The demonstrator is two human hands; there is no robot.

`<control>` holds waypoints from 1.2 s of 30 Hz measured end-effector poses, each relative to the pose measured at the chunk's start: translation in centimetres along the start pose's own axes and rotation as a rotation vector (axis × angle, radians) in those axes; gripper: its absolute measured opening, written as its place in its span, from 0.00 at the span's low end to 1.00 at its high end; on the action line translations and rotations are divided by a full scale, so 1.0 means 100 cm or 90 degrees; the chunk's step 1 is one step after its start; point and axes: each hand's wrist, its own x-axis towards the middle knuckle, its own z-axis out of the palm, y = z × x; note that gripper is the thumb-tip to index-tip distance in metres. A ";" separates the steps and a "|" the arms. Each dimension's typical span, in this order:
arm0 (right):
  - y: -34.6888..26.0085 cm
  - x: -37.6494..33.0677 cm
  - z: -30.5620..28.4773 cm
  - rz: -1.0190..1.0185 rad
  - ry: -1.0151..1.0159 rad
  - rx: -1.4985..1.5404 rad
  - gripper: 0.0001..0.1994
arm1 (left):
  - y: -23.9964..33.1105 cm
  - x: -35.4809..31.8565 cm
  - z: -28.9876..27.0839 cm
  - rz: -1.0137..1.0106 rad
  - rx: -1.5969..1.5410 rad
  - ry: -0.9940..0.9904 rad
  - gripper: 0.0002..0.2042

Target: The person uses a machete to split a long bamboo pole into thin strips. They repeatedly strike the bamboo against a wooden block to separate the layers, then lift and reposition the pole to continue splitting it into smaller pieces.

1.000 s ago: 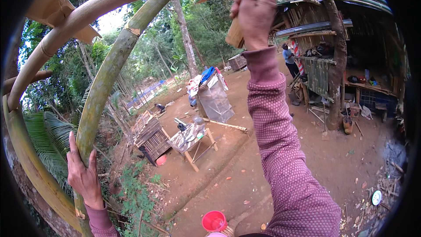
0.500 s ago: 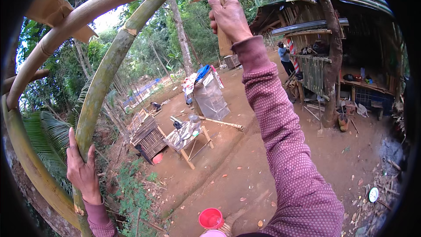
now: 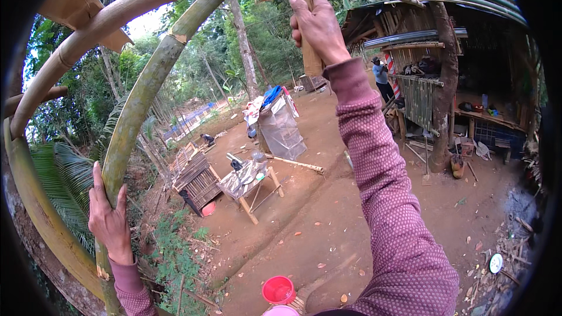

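Head view: my bare right hand [image 3: 321, 32] was closed round a flat, brown wooden piece [image 3: 312, 65] near the upper edge; a loosened grip could have dropped it toward the reddish-brown dirt ground [image 3: 328, 240]. Its top crossed a thick, tan, round bamboo beam [image 3: 140, 9], contact unclear, so a careless swing risked a knock. My bare left hand [image 3: 110, 222] was against a long, mottled green-yellow bamboo pole [image 3: 146, 82], thumb and forefinger spread; couldn't tell if other fingers wrapped it. Too light a hold might have let it shift. Right arm stretched high, left hand low, fingers upward.
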 end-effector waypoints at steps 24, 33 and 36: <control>0.046 0.037 0.010 -0.381 0.300 -0.175 0.29 | 0.002 0.002 0.005 -0.022 -0.026 0.004 0.30; -0.024 0.011 0.001 -0.278 0.326 0.214 0.28 | -0.002 0.002 0.002 -0.025 -0.014 -0.001 0.29; 0.023 0.020 0.009 -0.145 0.135 -0.001 0.28 | 0.007 0.001 0.005 -0.019 -0.045 0.001 0.29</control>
